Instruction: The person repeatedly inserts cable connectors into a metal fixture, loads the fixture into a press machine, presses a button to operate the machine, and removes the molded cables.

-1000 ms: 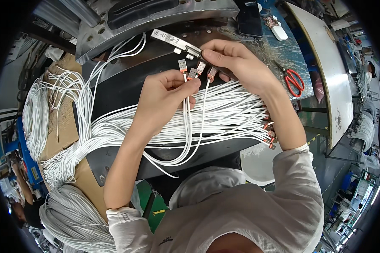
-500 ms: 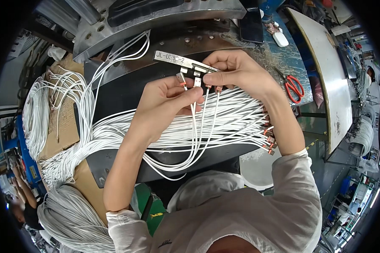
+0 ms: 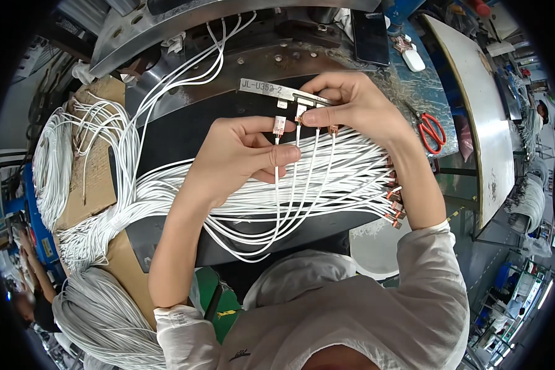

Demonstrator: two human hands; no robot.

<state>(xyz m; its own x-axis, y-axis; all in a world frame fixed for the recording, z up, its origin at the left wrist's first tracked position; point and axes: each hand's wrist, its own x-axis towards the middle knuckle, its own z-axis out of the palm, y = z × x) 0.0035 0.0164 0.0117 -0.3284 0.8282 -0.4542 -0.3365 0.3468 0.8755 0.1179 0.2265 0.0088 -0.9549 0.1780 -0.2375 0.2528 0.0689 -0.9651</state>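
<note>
My right hand (image 3: 361, 108) pinches the right part of a flat metal bar (image 3: 259, 88), with its thumb by a row of USB plugs. Three plugs sit along the bar's lower edge, partly covered by the thumb, their white cables hanging down. In my left hand (image 3: 234, 154), closed between thumb and fingers, is another USB plug (image 3: 279, 126) on a white cable. It points upward just below the bar's left end, apart from the bar. Below both hands lies a thick bundle of white cables (image 3: 240, 196), with orange-marked plugs at its right end.
Red-handled scissors (image 3: 431, 132), a white rounded case (image 3: 413, 60) and a dark phone (image 3: 371, 38) lie on the right of the bench. A metal machine frame (image 3: 185, 31) stands at the back. Coiled cables (image 3: 108, 317) lie at lower left. Another person's arm (image 3: 36, 265) shows far left.
The left-hand plug has turned from tilted to upright below the bar. A second plug, earlier apart from the bar, now sits against it under my right thumb. The bar shifted slightly right.
</note>
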